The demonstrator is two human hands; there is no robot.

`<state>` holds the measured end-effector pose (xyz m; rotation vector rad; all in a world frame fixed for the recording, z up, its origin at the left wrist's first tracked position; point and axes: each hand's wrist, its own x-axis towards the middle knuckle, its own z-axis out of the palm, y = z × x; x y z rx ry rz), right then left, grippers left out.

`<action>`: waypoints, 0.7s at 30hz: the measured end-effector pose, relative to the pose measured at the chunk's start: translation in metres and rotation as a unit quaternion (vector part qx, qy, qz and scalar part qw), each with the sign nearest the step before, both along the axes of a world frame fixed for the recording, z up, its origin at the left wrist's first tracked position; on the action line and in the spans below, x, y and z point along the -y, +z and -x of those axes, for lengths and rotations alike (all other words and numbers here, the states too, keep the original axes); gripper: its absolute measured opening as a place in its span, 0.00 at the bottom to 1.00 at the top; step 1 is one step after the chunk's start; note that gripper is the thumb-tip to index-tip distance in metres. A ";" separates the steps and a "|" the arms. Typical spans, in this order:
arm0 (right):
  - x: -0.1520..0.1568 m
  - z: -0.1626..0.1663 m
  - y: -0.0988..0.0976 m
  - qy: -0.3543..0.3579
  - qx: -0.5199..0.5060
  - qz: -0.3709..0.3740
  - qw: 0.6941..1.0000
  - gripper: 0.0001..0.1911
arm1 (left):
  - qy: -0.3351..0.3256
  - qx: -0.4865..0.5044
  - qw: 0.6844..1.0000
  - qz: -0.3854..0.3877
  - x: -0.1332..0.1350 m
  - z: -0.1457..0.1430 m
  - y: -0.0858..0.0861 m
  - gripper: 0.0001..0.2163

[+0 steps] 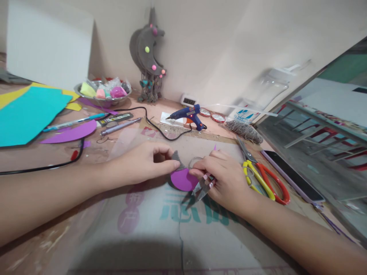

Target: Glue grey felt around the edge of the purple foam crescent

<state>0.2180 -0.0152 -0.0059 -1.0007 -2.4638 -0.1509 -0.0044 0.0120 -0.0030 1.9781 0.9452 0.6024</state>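
My left hand [145, 162] pinches a small grey felt piece [177, 158] between thumb and forefinger at the middle of the table. Under it lies a purple foam shape [183, 180], rounded at the bottom. My right hand [222, 175] is closed around small metal thread snips [200, 189], blades pointing down-left, while its fingertips press on the purple shape next to a small clear ring [195, 162]. Both hands rest on a flattened cardboard sheet [160, 229] with green and purple print.
Yellow and red scissors [262, 177] and a phone [292, 175] lie to the right. A blue glue gun [189, 114] with black cord, grey yarn [243, 130], a metal bowl of coloured bits [103, 93], pens, teal and purple foam sheets [25, 114] and a felt moon ornament [147, 53] stand behind.
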 end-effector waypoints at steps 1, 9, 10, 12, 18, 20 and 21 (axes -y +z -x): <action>0.000 0.000 0.000 0.001 -0.001 0.000 1.000 0.10 | -0.004 0.000 1.000 -0.003 0.000 0.000 0.000 0.12; 0.001 0.001 0.000 0.007 -0.002 0.002 1.000 0.09 | -0.036 0.028 0.999 0.017 -0.002 0.001 0.000 0.14; 0.001 0.001 0.000 0.008 -0.004 0.002 1.000 0.10 | -0.035 0.029 0.999 0.018 -0.002 0.001 0.000 0.14; 0.002 0.002 0.002 0.012 -0.004 0.013 1.000 0.09 | -0.030 0.029 0.999 0.010 -0.002 0.002 -0.001 0.14; 0.004 0.000 0.006 0.034 -0.041 0.048 0.997 0.29 | -0.017 0.012 1.000 -0.011 -0.002 0.001 -0.001 0.13; 0.003 -0.001 0.006 0.017 -0.039 0.045 0.998 0.26 | -0.013 0.007 1.000 -0.012 -0.001 0.000 0.000 0.12; 0.003 -0.001 0.006 0.005 -0.033 0.041 0.999 0.25 | -0.012 0.006 1.000 -0.012 -0.001 0.000 0.000 0.12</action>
